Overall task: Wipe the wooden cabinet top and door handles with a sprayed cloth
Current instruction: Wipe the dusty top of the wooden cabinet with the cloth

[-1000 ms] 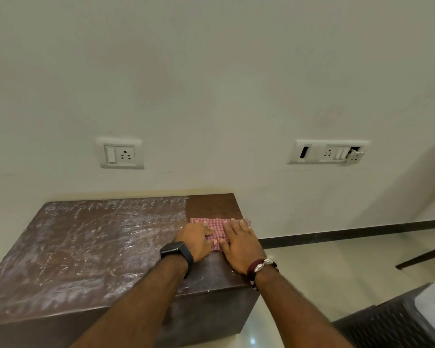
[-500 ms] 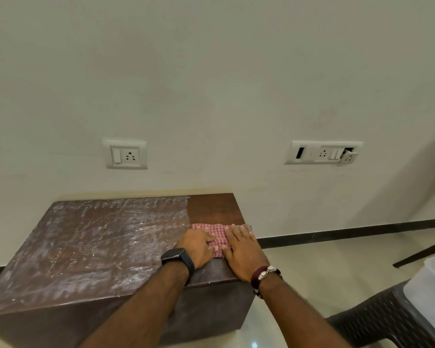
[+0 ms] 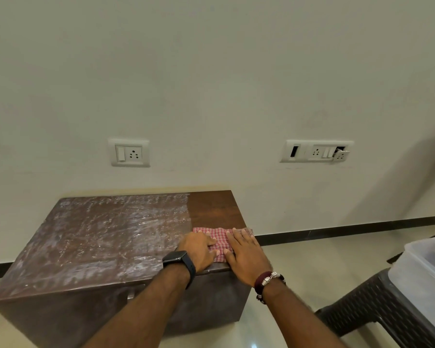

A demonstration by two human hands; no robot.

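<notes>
Both hands press flat on a red checked cloth (image 3: 220,241) at the cabinet top's (image 3: 106,237) near right corner: left hand (image 3: 197,251) and right hand (image 3: 246,254) side by side. Left of them the surface is dusty; beyond them, clean brown.

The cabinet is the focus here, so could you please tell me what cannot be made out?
- Door handles: head view, mostly hidden under the top's front edge and the left forearm.
- Cloth: partly covered by left hand and right hand.
- Cabinet: base cut off by bottom edge.
</notes>
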